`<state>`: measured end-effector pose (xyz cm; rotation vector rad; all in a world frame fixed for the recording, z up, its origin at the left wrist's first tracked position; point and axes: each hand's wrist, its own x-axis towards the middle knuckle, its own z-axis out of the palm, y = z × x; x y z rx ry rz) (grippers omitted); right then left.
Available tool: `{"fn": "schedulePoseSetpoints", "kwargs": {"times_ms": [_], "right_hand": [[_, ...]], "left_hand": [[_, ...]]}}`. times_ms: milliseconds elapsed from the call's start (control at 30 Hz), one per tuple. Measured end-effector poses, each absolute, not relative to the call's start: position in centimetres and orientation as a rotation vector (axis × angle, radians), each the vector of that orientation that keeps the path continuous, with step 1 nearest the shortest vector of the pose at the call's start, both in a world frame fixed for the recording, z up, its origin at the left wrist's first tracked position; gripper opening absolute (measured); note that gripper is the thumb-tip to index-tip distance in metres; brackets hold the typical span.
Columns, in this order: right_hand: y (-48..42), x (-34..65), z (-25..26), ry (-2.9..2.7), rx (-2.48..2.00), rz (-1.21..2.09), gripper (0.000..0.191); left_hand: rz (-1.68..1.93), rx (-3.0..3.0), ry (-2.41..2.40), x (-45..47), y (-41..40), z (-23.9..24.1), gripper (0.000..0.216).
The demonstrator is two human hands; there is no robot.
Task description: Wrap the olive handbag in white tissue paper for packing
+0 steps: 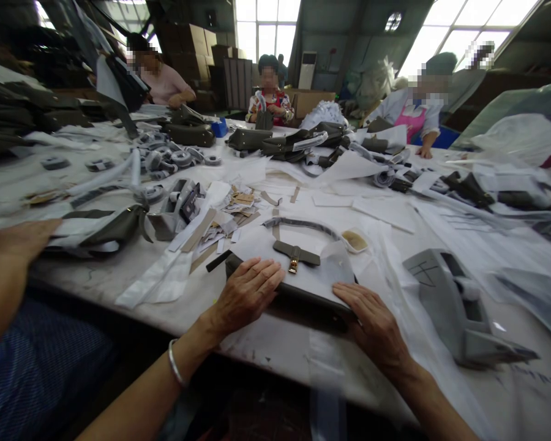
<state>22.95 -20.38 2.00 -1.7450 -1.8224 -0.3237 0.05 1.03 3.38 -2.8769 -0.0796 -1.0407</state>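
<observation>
A dark olive handbag [303, 288] lies flat on the white table [275, 343] in front of me, its face covered with white paper, with a strap tab and a gold clasp [294, 262] showing. My left hand [248, 291] rests flat on the bag's left end, fingers stretched out. My right hand [371, 321] lies flat on the bag's right near corner, fingers also extended. Neither hand grips anything. A thin handle [303, 225] arcs behind the bag.
A grey foam block [459, 306] lies to the right. A co-worker's hand [18, 239] rests at the left near another olive bag [114, 229]. Paper scraps, tape rolls [174, 158] and more bags cover the table. Three people sit at the far side.
</observation>
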Motion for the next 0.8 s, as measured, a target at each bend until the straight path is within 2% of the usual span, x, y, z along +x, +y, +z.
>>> {"fn": "schedulePoseSetpoints", "kwargs": {"times_ms": [200,367,400,467,533,567,667,800], "right_hand": [[-20.2,23.3,2.0,-1.827,-1.774,-0.328,0.035],[-22.0,20.4,4.5,-1.539,-1.880,-0.337,0.054],[-22.5,19.5,5.1,-1.467,-1.845,-0.355,0.050],[-23.1,17.5,6.0,-1.379,-1.745,-0.285,0.030],[-22.7,15.7,6.0,-1.290,-1.704,0.033,0.013],[-22.1,15.0,5.7,-1.197,-1.694,0.295,0.015],[-19.5,13.6,4.3,-0.695,-1.487,1.007,0.044],[-17.0,13.5,3.2,-0.267,-1.123,1.232,0.055]], "left_hand": [[-1.101,-2.869,-0.154,-0.5,1.5,3.2,0.028],[-1.209,-2.880,-0.307,0.1,1.2,3.1,0.013],[-1.214,-2.879,-0.325,0.3,1.0,3.1,0.013],[-1.211,-2.868,-0.342,0.8,0.6,3.1,0.013],[-1.190,-2.854,-0.339,1.6,-0.4,3.1,0.015],[-1.178,-2.851,-0.329,2.0,-1.0,3.0,0.015],[-1.117,-2.869,-0.254,3.1,-3.5,2.8,0.018],[-1.055,-2.870,-0.208,3.0,-5.5,2.9,0.025]]}}
